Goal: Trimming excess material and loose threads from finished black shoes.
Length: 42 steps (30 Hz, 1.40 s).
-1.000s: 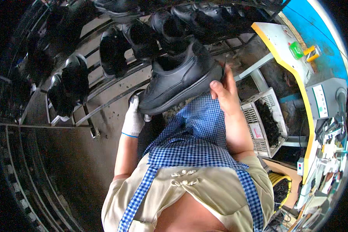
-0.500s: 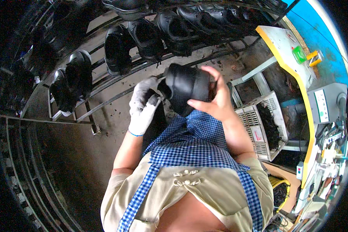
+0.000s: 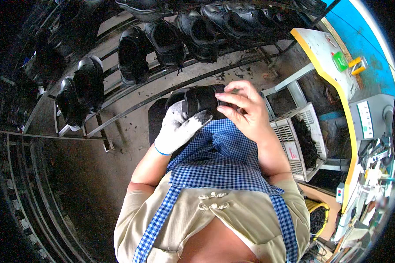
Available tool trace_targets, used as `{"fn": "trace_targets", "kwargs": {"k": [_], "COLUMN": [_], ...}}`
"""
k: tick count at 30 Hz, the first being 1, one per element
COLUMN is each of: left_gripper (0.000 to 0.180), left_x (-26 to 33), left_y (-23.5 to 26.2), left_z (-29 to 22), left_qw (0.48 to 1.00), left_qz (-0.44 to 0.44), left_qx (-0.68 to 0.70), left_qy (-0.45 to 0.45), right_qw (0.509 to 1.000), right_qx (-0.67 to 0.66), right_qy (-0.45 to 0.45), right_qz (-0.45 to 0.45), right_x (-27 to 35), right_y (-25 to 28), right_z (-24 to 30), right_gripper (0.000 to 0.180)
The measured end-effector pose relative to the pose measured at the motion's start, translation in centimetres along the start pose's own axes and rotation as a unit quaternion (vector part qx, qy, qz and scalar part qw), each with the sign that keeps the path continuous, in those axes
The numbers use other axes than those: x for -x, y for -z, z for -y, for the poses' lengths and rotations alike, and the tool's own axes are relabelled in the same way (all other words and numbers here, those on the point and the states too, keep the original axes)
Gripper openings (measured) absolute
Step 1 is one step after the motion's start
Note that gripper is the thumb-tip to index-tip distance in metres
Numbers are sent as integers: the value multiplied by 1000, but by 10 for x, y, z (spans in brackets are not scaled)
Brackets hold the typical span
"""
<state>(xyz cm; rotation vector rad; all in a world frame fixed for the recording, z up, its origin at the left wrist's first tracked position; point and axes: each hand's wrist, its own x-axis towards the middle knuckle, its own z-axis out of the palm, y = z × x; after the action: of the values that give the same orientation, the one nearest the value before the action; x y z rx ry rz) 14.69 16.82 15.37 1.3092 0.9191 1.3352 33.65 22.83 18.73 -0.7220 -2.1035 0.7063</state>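
- Head view: floor open left, bench edge right.
- Left grip clasps black shoe; right grip half-curled, hold unclear.
- Shoe sits further left than before.

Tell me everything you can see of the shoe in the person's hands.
The shoe is black, with a smooth, slightly shiny upper that looks like leather. It is held above the blue checked apron, lying roughly crosswise. The gloved left hand grips its left part; the bare right hand has its fingertips at the right end. The hands hide much of it, so sole and fastening cannot be made out.
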Motion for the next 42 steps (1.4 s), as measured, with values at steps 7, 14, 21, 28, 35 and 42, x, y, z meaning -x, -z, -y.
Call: {"fn": "trace_targets", "kwargs": {"k": [7,14,21,28,35,42], "left_gripper": [23,15,23,33,38,37], "left_x": [0,2,5,7,-5,-1], "left_y": [1,-4,-5,-7,-15,-23], "left_z": [4,-1,-1,5,18,3], "left_qw": [982,983,993,987,830,837], "left_qz": [-8,-13,-5,30,-141,-144], "left_qx": [-152,-148,-100,-137,469,469], "left_qy": [-108,-106,-66,-74,268,244], "right_qw": [985,955,989,999,968,989], "right_qx": [130,-287,-134,-20,-131,-74], "right_qy": [104,-35,-45,5,-121,-116], "right_qz": [-51,-61,48,49,177,62], "right_x": [-4,7,14,17,2,17], "right_y": [-10,-18,5,0,16,17], "right_z": [2,-29,-23,-24,-20,-26], "right_gripper": [18,5,42,81,68,53]}}
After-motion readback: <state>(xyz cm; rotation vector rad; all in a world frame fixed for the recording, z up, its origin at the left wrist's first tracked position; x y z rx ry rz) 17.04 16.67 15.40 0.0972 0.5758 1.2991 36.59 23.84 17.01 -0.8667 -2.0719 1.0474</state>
